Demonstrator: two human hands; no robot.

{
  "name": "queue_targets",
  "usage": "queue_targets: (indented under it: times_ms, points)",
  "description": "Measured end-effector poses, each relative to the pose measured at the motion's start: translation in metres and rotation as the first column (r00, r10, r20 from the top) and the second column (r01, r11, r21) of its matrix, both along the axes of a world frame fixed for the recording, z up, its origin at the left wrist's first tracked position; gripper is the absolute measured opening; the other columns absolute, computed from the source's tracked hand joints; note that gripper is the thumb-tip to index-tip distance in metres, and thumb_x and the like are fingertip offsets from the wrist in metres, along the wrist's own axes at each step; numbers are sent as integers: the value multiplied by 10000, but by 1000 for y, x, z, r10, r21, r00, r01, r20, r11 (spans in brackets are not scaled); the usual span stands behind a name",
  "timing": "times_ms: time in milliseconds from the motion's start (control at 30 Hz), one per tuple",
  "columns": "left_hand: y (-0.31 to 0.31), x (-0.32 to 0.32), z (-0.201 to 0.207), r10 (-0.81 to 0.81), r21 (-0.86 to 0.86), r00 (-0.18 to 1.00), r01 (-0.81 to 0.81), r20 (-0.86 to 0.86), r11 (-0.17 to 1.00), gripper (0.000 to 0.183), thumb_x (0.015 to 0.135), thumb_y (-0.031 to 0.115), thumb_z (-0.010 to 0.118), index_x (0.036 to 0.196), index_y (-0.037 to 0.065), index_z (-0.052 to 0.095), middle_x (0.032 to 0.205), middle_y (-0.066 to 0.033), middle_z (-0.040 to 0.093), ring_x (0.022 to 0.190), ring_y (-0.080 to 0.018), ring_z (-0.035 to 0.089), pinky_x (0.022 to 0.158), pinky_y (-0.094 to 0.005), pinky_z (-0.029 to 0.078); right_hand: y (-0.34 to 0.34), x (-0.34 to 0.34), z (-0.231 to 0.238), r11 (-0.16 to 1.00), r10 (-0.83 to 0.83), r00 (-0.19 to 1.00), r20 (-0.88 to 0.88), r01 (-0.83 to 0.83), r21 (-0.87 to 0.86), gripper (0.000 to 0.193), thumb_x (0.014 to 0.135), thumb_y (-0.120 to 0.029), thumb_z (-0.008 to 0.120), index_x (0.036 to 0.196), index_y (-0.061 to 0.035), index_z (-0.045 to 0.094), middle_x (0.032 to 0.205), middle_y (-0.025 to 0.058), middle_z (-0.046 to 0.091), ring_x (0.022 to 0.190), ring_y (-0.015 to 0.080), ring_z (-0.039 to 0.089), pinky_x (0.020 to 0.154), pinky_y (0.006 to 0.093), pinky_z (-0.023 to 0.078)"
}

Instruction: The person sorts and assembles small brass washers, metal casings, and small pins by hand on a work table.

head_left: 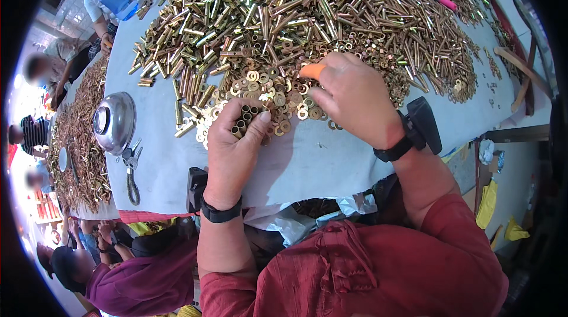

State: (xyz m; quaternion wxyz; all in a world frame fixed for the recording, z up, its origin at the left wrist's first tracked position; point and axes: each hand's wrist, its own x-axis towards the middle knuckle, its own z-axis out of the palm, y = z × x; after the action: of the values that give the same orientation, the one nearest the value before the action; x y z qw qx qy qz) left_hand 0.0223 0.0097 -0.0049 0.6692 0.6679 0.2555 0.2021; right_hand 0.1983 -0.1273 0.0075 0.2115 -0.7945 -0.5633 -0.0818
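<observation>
My left hand is closed round a small bundle of metal sleeves, their hollow ends facing up. It is just above the near edge of a spread of flat brass-coloured washers. To its right, my right hand hovers over the washers and small hex nuts. An orange finger cover is on one finger, which is apart from the thumb, and I see nothing between them. The other fingertips are hidden. Behind both hands rises a large heap of loose metal sleeves.
An upturned shiny metal bowl and a bunch of keys lie left on the pale-covered table. A pink-tipped tool lies at the back right; wooden sticks are at the right edge. Other people work around a second heap at left.
</observation>
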Motion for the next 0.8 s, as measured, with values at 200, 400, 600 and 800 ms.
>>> queue_targets:
  times_ms: [200, 400, 600, 800]
  points:
    - [2, -9, 1, 11, 228, 994, 14, -109, 974, 190, 893, 137, 671, 1027, 9, 627, 898, -95, 660, 841, -195, 630, 767, -327, 502, 12, -15, -1, 993, 99, 994, 49, -102, 58, 177, 807, -180, 676, 950, -80, 646, 902, 97, 585, 870, 295, 580, 742, 398, 498]
    - [-7, 1, -21, -44, 453, 999, 39, 0, 890, 235, 838, 164, 691, 999, 17, 605, 893, -180, 638, 844, -344, 634, 760, -386, 502, -4, -25, -3, 989, 122, 660, -742, -15, 149, 182, 801, -1, 660, 981, -25, 644, 767, 27, 620, 680, 89, 551, 622, 257, 451]
    - [-5, -7, -12, -139, 497, 987, 82, 79, 864, 223, 821, 161, 700, 943, 10, 589, 860, -191, 612, 815, -376, 614, 714, -408, 483, -2, -36, -4, 972, 214, 420, -882, -4, 234, 153, 799, 18, 642, 947, -17, 625, 830, 15, 598, 715, 80, 543, 653, 245, 451]
    - [1, -6, -13, -199, 541, 977, 125, 80, 832, 268, 813, 206, 706, 911, 1, 564, 821, -200, 590, 797, -411, 586, 683, -417, 468, -1, -35, 13, 979, 202, 690, -695, -126, 159, 125, 832, -101, 661, 888, -14, 591, 773, 64, 564, 701, 162, 548, 644, 301, 441]
